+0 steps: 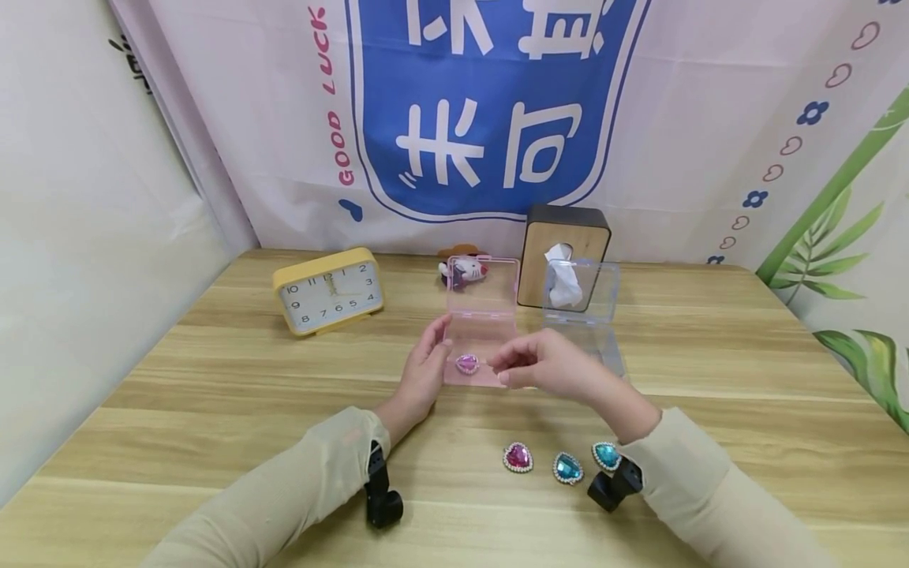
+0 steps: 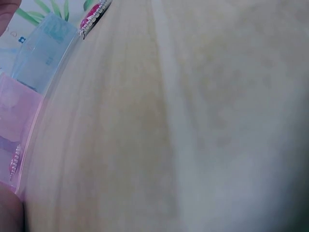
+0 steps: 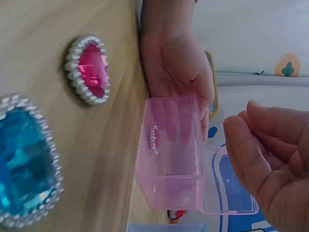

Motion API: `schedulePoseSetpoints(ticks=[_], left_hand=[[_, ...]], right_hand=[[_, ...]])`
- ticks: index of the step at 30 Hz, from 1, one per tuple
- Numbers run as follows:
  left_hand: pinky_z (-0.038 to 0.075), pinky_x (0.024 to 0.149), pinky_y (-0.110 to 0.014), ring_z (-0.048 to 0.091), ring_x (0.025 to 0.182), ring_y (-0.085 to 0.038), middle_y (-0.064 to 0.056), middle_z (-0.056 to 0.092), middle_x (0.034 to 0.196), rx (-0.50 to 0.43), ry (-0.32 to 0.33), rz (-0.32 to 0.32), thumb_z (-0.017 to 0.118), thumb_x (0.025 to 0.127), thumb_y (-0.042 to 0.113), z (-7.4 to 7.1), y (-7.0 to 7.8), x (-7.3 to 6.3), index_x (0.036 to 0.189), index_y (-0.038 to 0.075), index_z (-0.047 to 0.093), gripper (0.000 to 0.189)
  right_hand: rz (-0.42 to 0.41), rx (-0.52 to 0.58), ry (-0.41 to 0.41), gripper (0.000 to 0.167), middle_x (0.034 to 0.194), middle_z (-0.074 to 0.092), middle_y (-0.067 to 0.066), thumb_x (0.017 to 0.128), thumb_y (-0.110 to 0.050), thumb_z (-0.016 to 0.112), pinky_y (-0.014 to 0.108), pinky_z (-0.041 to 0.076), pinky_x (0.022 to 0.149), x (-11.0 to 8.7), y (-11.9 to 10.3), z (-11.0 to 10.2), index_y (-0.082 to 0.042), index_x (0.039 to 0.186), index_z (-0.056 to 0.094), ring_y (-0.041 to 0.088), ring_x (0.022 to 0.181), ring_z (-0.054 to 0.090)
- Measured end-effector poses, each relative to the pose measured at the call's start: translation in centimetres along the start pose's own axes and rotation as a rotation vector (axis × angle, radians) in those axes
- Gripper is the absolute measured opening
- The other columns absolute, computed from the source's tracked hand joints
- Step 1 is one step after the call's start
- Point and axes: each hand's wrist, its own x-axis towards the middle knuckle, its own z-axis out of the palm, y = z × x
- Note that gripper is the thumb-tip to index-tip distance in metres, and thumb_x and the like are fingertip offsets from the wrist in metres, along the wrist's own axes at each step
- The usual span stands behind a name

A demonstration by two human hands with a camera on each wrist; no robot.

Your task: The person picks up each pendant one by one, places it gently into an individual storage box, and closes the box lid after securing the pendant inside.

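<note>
A clear pink box (image 1: 483,327) stands on the table with its lid raised. Inside it lies a pink heart-shaped gem (image 1: 466,364) with a rim of small stones. My left hand (image 1: 420,377) rests against the box's left side, its fingers straight along the wall, as the right wrist view shows. Over the box's front right hovers my right hand (image 1: 543,364), fingers loosely bent and nothing between them. Nearer the front lie a magenta heart gem (image 1: 518,457) and two blue gems, one heart-shaped (image 1: 568,468) and one drop-shaped (image 1: 607,455) by the right wrist camera.
A clear bluish box (image 1: 604,347), lid also raised, stands right of the pink one, partly behind my right hand. Behind are a wooden tissue box (image 1: 564,256) and a small plush toy (image 1: 465,270). A yellow clock (image 1: 330,292) stands at the back left.
</note>
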Motion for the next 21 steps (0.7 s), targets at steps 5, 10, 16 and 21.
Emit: schedulePoseSetpoints(ticks=[5, 10, 16, 21], left_hand=[[0.02, 0.115, -0.04, 0.024, 0.139, -0.024, -0.01, 0.03, 0.15, 0.002, -0.006, -0.001, 0.039, 0.095, 0.01, 0.0, 0.0, 0.0, 0.14, 0.009, 0.037, 0.045], [0.02, 0.115, -0.04, 0.024, 0.139, -0.024, -0.009, 0.03, 0.15, -0.003, -0.007, -0.004, 0.039, 0.096, 0.009, -0.1, 0.0, 0.0, 0.14, 0.01, 0.037, 0.045], [0.019, 0.115, -0.04, 0.024, 0.139, -0.024, -0.01, 0.029, 0.15, -0.007, -0.008, 0.003, 0.039, 0.096, 0.008, 0.0, 0.0, -0.1, 0.14, 0.009, 0.037, 0.045], [0.019, 0.115, -0.039, 0.024, 0.139, -0.024, -0.01, 0.029, 0.15, -0.01, -0.006, 0.009, 0.038, 0.096, 0.008, 0.0, 0.0, -0.1, 0.14, 0.008, 0.037, 0.045]], right_hand=[[-0.02, -0.047, -0.053, 0.021, 0.1, 0.068, 0.015, 0.085, -0.007, 0.064, 0.026, 0.054, 0.077, -0.7, 0.3, 0.3, 0.001, 0.104, 0.067, 0.013, 0.086, 0.063], [-0.044, -0.061, -0.117, 0.019, 0.095, 0.069, 0.013, 0.085, -0.007, 0.064, 0.021, 0.053, 0.074, -1.0, 0.7, 0.7, 0.002, 0.102, 0.067, 0.009, 0.082, 0.061], [-0.072, -0.06, -0.205, 0.02, 0.097, 0.07, 0.013, 0.085, -0.006, 0.063, 0.019, 0.052, 0.075, -1.6, 1.2, 1.1, 0.002, 0.102, 0.069, 0.006, 0.083, 0.06], [-0.069, -0.079, -0.25, 0.019, 0.097, 0.071, 0.011, 0.084, -0.006, 0.064, 0.018, 0.052, 0.077, -1.9, 1.6, 1.3, 0.001, 0.1, 0.07, 0.006, 0.085, 0.062]])
